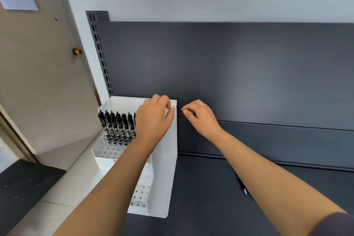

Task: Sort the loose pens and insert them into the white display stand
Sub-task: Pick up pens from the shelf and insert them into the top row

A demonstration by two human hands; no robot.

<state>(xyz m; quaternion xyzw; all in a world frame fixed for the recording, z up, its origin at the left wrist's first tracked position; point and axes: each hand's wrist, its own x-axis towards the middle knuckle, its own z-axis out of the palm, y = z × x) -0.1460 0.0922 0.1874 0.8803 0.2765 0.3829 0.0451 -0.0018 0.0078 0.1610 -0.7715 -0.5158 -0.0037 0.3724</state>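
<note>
The white display stand (164, 168) sits at the left end of a dark shelf. Several black pens (116, 126) stand upright in its top row, and the lower tiers show bare holes. My left hand (153, 119) grips the stand's top right corner, fingers curled over the rim and thumb on the side wall. My right hand (201, 118) hovers just right of that corner with its fingers curled in, and no pen shows in it. One loose black pen (242, 188) lies on the shelf, partly hidden under my right forearm.
The dark shelf surface (201, 188) stretches right of the stand, backed by a dark panel (229, 67). A slotted upright (99, 53) runs behind the stand. A beige door (38, 73) and the floor lie to the left.
</note>
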